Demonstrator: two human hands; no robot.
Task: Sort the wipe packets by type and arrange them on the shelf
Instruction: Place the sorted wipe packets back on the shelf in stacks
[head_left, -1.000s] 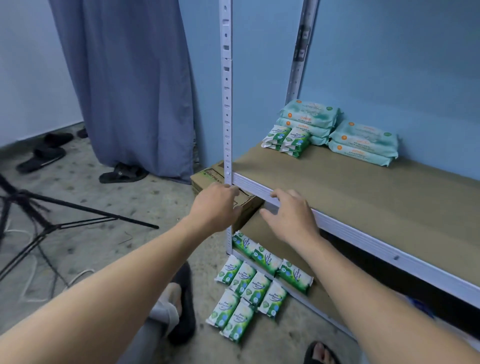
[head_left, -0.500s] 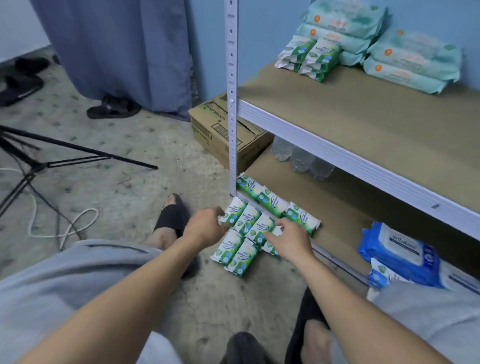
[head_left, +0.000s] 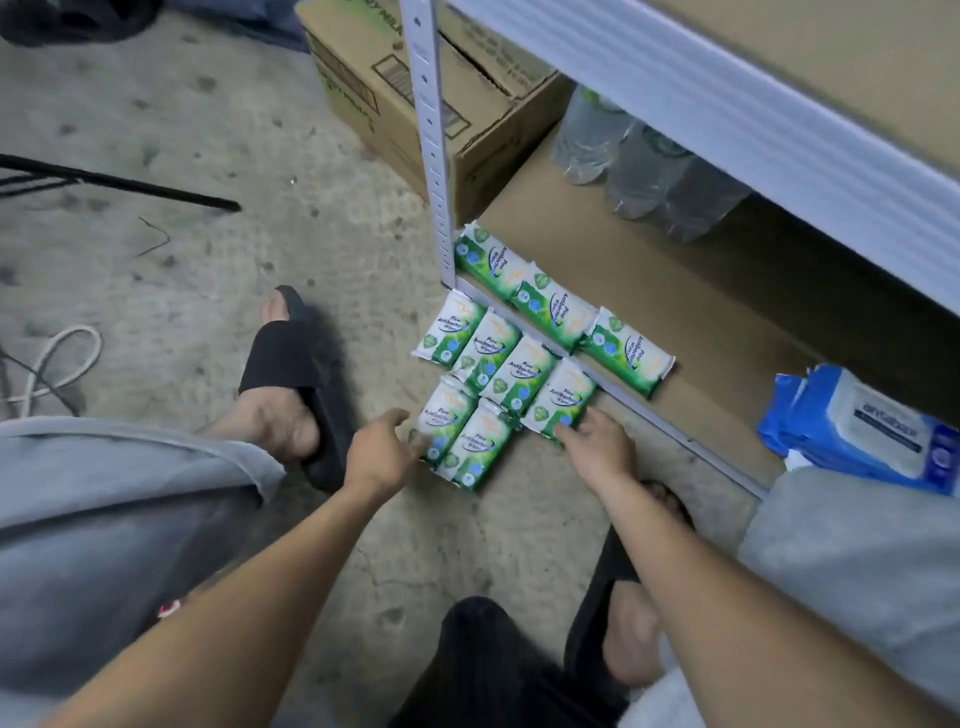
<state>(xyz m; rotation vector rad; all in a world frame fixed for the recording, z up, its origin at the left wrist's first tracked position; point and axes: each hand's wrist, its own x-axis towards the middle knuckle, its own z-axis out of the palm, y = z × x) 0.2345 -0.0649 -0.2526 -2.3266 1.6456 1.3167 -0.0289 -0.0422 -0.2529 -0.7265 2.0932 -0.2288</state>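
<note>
1. Both hands are held low: the left hand (head_left: 382, 452), loosely spread, is touched against the near-left packet (head_left: 444, 421); the right hand (head_left: 597, 447) has straight fingertips rested on the near-right packet (head_left: 563, 400).
2. Six green packets (head_left: 491, 364) are laid on the floor (head_left: 208, 260), with three more (head_left: 556, 312) on the bottom shelf (head_left: 675, 260), beside the post (head_left: 435, 156).
3. Blue wipe packs (head_left: 872, 426) are cut off at the right; the far bottles (head_left: 654, 171) are blurred.

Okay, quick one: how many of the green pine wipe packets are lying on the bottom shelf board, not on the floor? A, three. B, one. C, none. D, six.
A: three green packets lie in a row along the front edge of the bottom shelf, while the other green packets are on the floor.
</note>
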